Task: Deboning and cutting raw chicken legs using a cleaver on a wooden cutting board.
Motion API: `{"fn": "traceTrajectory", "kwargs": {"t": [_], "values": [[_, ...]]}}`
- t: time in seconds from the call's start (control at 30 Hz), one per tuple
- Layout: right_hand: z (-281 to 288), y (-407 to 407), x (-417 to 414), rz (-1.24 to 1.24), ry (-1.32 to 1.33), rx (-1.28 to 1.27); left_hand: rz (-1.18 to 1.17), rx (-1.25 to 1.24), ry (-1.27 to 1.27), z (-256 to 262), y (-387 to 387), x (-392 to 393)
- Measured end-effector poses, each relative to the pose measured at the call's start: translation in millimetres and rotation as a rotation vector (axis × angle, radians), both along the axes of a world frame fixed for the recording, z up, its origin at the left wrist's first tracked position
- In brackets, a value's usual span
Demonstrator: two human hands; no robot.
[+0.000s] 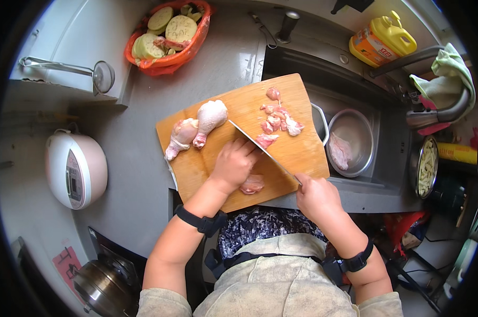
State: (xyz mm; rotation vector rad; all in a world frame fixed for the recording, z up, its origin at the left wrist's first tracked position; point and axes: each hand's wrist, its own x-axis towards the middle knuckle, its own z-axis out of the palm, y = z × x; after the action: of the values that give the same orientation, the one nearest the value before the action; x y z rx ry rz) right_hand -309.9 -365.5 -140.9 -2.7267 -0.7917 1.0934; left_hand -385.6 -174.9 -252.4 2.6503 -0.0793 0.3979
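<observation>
A wooden cutting board (243,103) lies tilted across the counter and the sink's edge. My right hand (319,194) grips the handle of a knife (276,160), whose blade stands on edge across the board. Close against the blade's left side is my left hand (235,162), fingers curled; what lies under them is hidden. A cut piece of chicken (266,140) sits just right of the blade, below a group of small chicken pieces (276,119). Two chicken drumsticks (212,117) (182,134) rest at the board's left. Near my left wrist lies another raw piece (252,184).
A metal bowl (371,134) holding chicken stands in the sink (393,146). Around are a rice cooker (98,166), a red bag of scraps (156,69), a strainer (104,77), a yellow jug (381,41), a draped faucet (421,119), a bowl of pale strips (427,168) and a pot (100,285).
</observation>
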Motion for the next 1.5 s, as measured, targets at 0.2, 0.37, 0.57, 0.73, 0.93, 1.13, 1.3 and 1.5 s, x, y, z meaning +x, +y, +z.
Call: {"fn": "traceTrajectory", "kwargs": {"t": [0.2, 0.37, 0.57, 0.73, 0.93, 1.13, 1.3, 1.5], "values": [[-8.7, 1.6, -0.5, -0.016, 0.004, -0.102, -0.047, -0.085, -0.015, -5.5, 3.6, 6.6], [-14.3, 39.5, 17.2, 0.014, 0.06, -0.123, -0.127, -0.162, -0.095, -10.7, 13.2, 18.1], [-21.9, 75.1, 27.3, -0.006, 0.049, -0.053, -0.253, -0.19, 0.019, -7.6, 10.1, 15.1], [-37.5, 66.2, 32.1, -0.097, 0.046, 0.034, -0.285, -0.342, 0.151, -4.9, 9.2, 5.6], [-13.1, 16.6, 28.1, -0.256, -0.017, 0.101, 0.304, -1.021, 0.404, 27.2, 13.1, 26.4], [18.5, -14.2, 30.1, -0.407, -0.074, 0.18, 0.188, -0.574, 0.43, 41.6, 28.2, 50.3], [16.7, -34.5, 24.1, -0.423, -0.034, 0.215, 0.286, -0.534, 0.252, 66.5, 60.2, 16.1], [-7.7, -46.4, 8.2, -0.136, 0.005, 0.171, 0.13, -0.291, 0.372, 47.2, 22.1, -45.6]]}}
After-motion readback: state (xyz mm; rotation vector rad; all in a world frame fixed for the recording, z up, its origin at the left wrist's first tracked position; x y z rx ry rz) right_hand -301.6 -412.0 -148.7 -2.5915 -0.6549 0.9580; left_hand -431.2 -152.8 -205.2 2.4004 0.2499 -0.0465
